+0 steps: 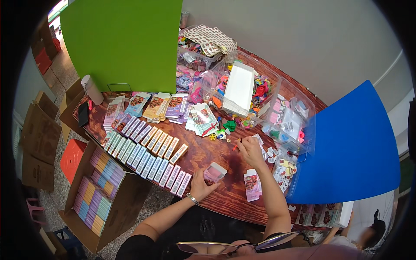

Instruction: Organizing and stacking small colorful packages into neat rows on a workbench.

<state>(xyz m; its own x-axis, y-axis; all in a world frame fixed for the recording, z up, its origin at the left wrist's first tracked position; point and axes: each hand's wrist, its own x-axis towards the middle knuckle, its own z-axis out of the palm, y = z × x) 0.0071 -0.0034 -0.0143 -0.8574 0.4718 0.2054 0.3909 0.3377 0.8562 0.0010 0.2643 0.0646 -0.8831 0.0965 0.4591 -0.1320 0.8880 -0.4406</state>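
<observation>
My left hand (pixel 200 183) grips a small pink box (pixel 214 172) with its top flap open, held just above the dark wooden table (pixel 221 199). My right hand (pixel 250 149) is further out over the table, its fingers pinched on a small red piece (pixel 236 145). Another small printed box (pixel 251 184) lies flat by my right forearm. Small white tags (pixel 269 152) lie scattered to the right of my right hand.
Rows of filled flat boxes (pixel 147 154) line the table's left half, with stacks of printed cards (pixel 164 106) behind. Clear bins (pixel 242 89) hold colourful small toys. A carton (pixel 102 195) of packed boxes stands on the floor at left. Green and blue boards stand behind and right.
</observation>
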